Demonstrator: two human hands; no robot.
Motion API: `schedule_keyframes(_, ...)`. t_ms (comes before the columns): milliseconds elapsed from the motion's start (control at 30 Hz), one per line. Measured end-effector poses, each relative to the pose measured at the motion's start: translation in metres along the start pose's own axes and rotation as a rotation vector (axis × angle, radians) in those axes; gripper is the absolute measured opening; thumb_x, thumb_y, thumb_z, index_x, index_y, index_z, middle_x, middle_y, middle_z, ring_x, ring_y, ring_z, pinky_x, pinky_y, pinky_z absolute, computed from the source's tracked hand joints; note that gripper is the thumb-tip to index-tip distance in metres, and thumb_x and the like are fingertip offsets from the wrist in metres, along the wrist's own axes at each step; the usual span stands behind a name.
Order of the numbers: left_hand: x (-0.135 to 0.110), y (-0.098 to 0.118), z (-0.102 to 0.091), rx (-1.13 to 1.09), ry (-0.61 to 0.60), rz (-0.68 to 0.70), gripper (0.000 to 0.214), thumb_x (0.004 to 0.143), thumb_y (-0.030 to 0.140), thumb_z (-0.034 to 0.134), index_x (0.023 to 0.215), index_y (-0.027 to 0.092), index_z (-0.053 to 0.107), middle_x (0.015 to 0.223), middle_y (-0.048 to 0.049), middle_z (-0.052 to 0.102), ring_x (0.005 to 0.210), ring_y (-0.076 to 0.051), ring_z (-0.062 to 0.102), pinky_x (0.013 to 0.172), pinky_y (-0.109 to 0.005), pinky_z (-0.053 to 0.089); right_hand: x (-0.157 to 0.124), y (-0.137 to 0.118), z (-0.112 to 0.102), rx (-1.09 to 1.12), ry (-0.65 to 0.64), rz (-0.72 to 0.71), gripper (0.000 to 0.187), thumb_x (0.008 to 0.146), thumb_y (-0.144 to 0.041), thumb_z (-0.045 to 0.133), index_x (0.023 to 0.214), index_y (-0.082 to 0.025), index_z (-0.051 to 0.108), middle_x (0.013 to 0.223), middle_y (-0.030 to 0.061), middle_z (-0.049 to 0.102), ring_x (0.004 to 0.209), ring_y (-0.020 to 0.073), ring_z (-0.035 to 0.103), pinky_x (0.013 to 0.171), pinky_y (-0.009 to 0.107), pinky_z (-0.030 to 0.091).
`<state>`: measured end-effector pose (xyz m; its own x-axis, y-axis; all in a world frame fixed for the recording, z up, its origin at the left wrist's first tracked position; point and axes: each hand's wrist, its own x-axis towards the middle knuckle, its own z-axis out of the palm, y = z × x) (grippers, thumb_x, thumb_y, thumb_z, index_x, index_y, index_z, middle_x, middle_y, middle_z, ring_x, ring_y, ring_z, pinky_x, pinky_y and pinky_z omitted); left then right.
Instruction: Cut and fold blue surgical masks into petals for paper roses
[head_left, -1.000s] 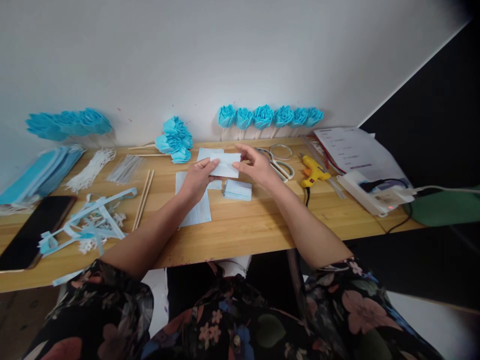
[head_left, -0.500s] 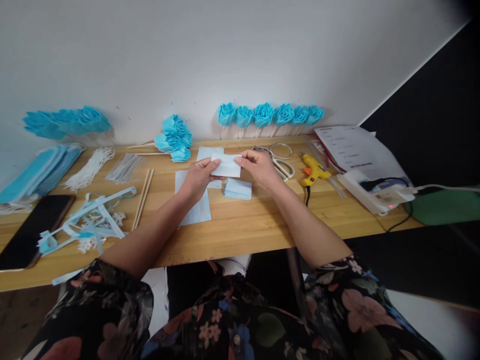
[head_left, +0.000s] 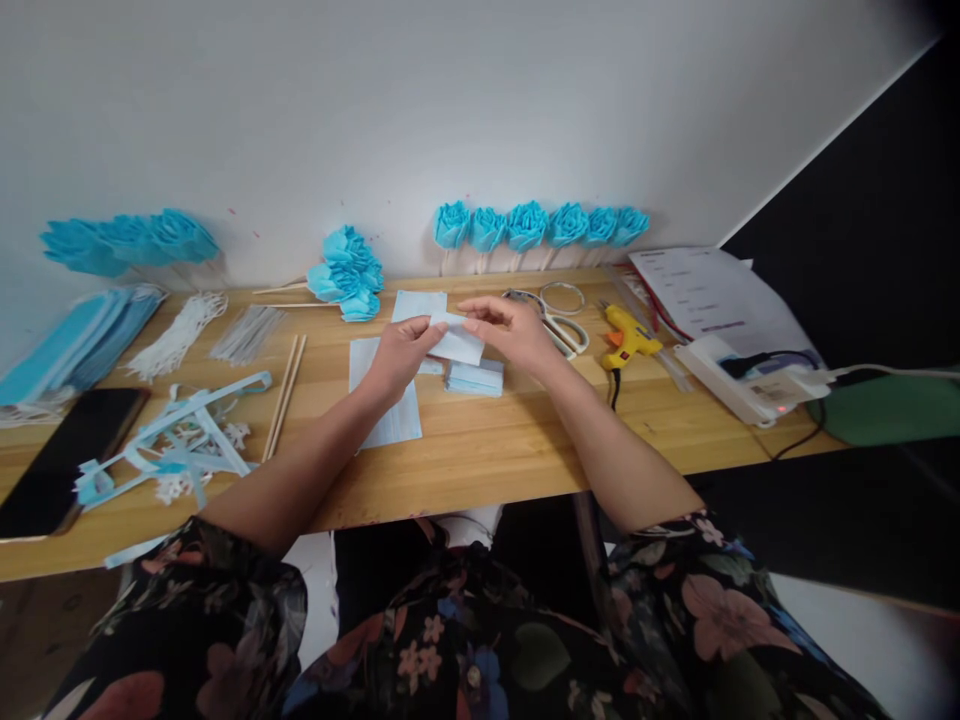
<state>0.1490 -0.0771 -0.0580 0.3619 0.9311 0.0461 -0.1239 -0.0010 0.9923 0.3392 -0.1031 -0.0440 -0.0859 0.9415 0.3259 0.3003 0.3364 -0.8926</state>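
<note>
A small folded piece of pale blue mask fabric [head_left: 457, 343] is held up between my two hands. My left hand [head_left: 397, 357] pinches its left corner, thumb on top. At its upper right edge is my right hand [head_left: 514, 330], with the thumb against the fabric and the fingers reaching along the top edge; part of this grip is hidden. Just below lies a stack of folded fabric pieces [head_left: 475, 379]. Under and beside my left hand are a flat pale blue sheet [head_left: 397, 425] and another sheet [head_left: 416, 303] behind it.
Blue fabric flowers [head_left: 527, 227] on sticks lean along the wall, with more flowers [head_left: 349, 275] lying left. Scissors [head_left: 570, 338], a yellow glue gun [head_left: 628, 338] and a power strip [head_left: 727, 380] are right. Left are wooden sticks [head_left: 285, 400], cut strips [head_left: 180, 430], masks [head_left: 82, 335] and a phone [head_left: 67, 460].
The fabric piece has tilted, its right end dropping lower. My right hand has shifted slightly left, its fingers now stretched farther over the piece's top edge. My left hand stays on its corner.
</note>
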Motion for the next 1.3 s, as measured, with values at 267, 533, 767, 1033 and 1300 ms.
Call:
schedule_keyframes(267, -0.006, 0.011, 0.002, 0.273, -0.120, -0.050, 0.032, 0.077, 0.041, 0.073, 0.063, 0.014, 0.063, 0.055, -0.0013, 0.063, 0.046, -0.006, 0.047, 0.047, -0.020, 0.036, 0.003, 0.001, -0.004, -0.078, 0.116, -0.032, 0.024, 0.081, -0.041, 0.067, 0.079, -0.017, 0.069, 0.073, 0.0004, 0.067, 0.067, 0.0128, 0.054, 0.063, 0.026, 0.042)
schedule_keyframes(533, -0.011, 0.008, 0.003, 0.787, -0.337, 0.377, 0.023, 0.090, 0.032, 0.059, 0.093, 0.017, 0.075, 0.094, -0.0075, 0.078, 0.084, -0.018, 0.069, 0.078, -0.032, 0.054, 0.013, 0.011, -0.031, 0.141, 0.206, 0.060, 0.035, 0.075, -0.052, 0.075, 0.080, -0.019, 0.064, 0.073, -0.0015, 0.059, 0.068, 0.0113, 0.051, 0.060, 0.024, 0.040)
schedule_keyframes(767, -0.036, 0.008, 0.016, 1.306, -0.633, 0.653, 0.028, 0.092, 0.027, 0.060, 0.116, 0.017, 0.069, 0.120, -0.0135, 0.069, 0.110, -0.029, 0.064, 0.096, -0.046, 0.051, 0.007, 0.003, -0.038, 0.287, -0.028, 0.213, 0.034, 0.074, -0.048, 0.078, 0.081, -0.018, 0.063, 0.071, -0.0030, 0.056, 0.063, 0.0088, 0.049, 0.055, 0.022, 0.038)
schedule_keyframes(1033, -0.060, 0.016, 0.037, 1.574, -0.763, 0.494, 0.037, 0.093, 0.039, 0.060, 0.119, 0.013, 0.065, 0.124, -0.0194, 0.059, 0.114, -0.034, 0.058, 0.092, -0.045, 0.050, 0.002, -0.006, -0.033, 0.181, -0.262, 0.402, 0.025, 0.075, -0.038, 0.078, 0.080, -0.016, 0.068, 0.064, -0.0030, 0.056, 0.054, 0.0063, 0.042, 0.045, 0.021, 0.026)
schedule_keyframes(1300, -0.064, 0.008, 0.040, 1.577, -0.740, 0.470, 0.042, 0.093, 0.043, 0.060, 0.124, 0.015, 0.063, 0.129, -0.0196, 0.059, 0.113, -0.034, 0.058, 0.094, -0.046, 0.049, 0.002, 0.009, -0.022, -0.098, -0.458, 0.444, 0.013, 0.077, -0.027, 0.068, 0.081, -0.015, 0.069, 0.065, -0.0027, 0.059, 0.054, 0.0075, 0.049, 0.050, 0.021, 0.038)
